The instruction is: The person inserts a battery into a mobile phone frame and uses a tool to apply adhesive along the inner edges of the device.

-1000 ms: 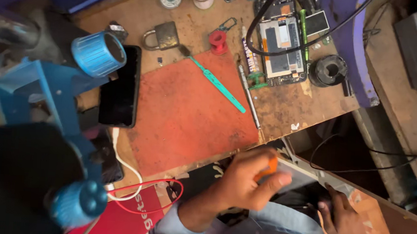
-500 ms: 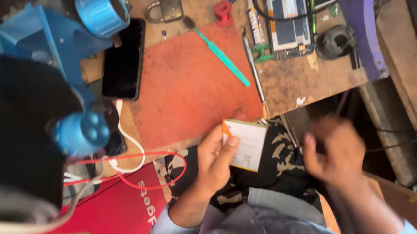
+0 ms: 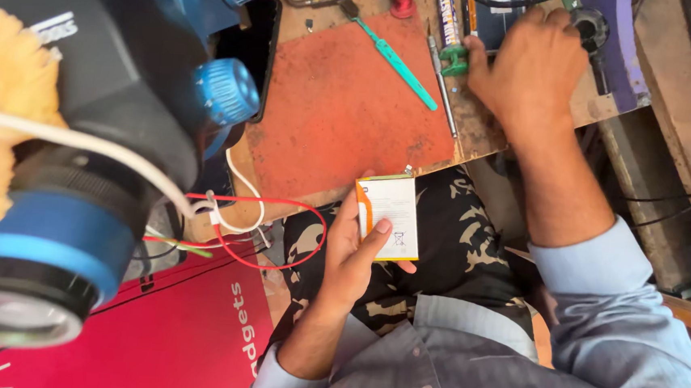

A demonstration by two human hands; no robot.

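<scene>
While the left hand (image 3: pixel 353 255) cradles a flat, white rectangular battery pack with an orange edge strip (image 3: pixel 390 218) above the lap, just off the near edge of the worn wooden surface (image 3: pixel 487 135), the right hand (image 3: pixel 525 61) reaches to the far right of that surface and rests, fingers curled, over a cluster of parts beside a small green clip (image 3: pixel 454 60); whether it actually grips anything there I cannot tell. The left thumb lies across the face of the pack and the fingers support it from beneath, so the hold looks light and one-sided.

Risk, as I judge it: the pack hangs over open lap, not over the surface, so a slip of the thumb while attention goes to the far side could drop it to the floor. A thin soft cell like this could also bend or dent if squeezed. The loose red wire loop (image 3: pixel 277 238) lies near the wrist and could snag.

As for the pack itself, it looks thin, smooth and glossy, mostly white with small dark markings, and an orange band runs along its left edge. The rust-red work mat (image 3: pixel 343 113) sits just beyond it, with a teal plastic pry tool (image 3: pixel 395 64) lying across its far corner
</scene>
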